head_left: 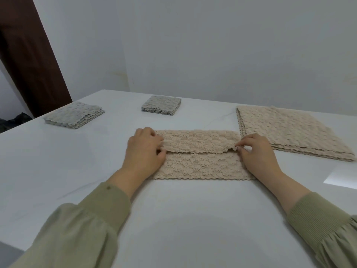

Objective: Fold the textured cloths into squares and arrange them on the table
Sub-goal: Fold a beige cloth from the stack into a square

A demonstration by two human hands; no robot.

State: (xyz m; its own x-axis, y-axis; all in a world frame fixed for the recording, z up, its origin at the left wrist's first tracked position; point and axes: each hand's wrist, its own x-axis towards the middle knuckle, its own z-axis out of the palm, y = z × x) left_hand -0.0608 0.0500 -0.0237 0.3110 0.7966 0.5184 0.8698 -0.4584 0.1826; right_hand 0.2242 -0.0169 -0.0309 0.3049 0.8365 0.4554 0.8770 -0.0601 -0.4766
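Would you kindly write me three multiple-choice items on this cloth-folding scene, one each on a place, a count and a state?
1. Where does the stack of unfolded beige cloths lie?
A. on the left side of the table
B. on its right side
C. on the floor

2. How many grey folded squares are on the table?
A. one
B. two
C. four

3. What are the left hand and right hand doing with the middle beige cloth?
A. pressing it flat, unfolded
B. lifting it clear of the table
C. pinching the ends of a flap folded over it

Answers:
1 B: the stack lies beyond and to the right of the right hand.
2 B: two separate grey squares lie beyond the left hand.
3 C: fingers curl on the flap's ends, and the cloth rests on the table.
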